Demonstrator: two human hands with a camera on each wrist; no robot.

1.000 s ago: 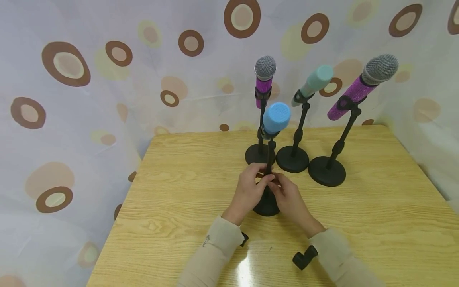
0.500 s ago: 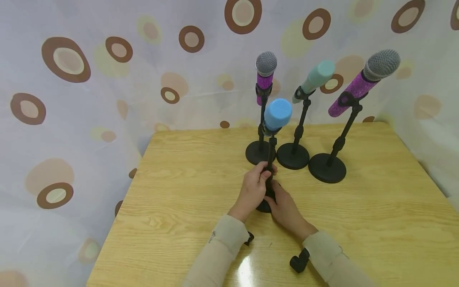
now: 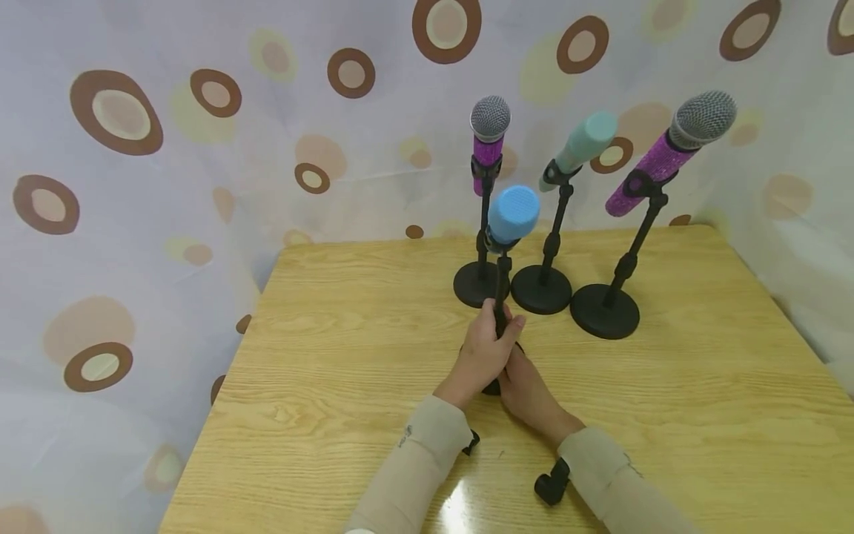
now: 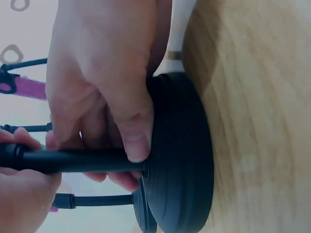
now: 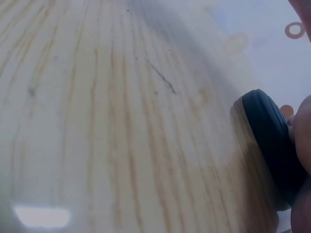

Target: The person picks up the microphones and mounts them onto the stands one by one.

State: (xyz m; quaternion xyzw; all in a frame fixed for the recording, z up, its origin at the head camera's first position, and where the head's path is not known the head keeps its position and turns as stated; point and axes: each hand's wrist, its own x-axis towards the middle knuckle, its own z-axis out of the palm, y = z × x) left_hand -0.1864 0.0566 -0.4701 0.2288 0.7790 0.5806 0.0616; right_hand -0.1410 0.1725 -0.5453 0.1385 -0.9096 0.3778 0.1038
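A blue-headed microphone [image 3: 514, 213] sits in the clip of a black tabletop microphone stand [image 3: 502, 282] at mid-table. My left hand [image 3: 482, 352] grips the stand's pole around its collar, thumb on the near side. Lower down, my right hand [image 3: 530, 393] holds the pole just above the round base [image 4: 182, 155], its thumb lying against the pole in the left wrist view. The hands overlap and hide much of the lower pole and base in the head view. In the right wrist view, only the base's edge [image 5: 267, 131] and part of a hand show.
Behind stand a purple microphone [image 3: 488, 152] with silver mesh, a mint-green microphone [image 3: 587, 144] and a larger purple microphone [image 3: 657, 170], each on a black stand. Their round bases sit close together on the wooden table [image 3: 320, 356]. A patterned cloth [image 3: 267, 126] hangs behind.
My right hand has moved down the pole toward the base. My left hand has turned around the collar, its thumb swinging to the right. The stand stays in about the same place.
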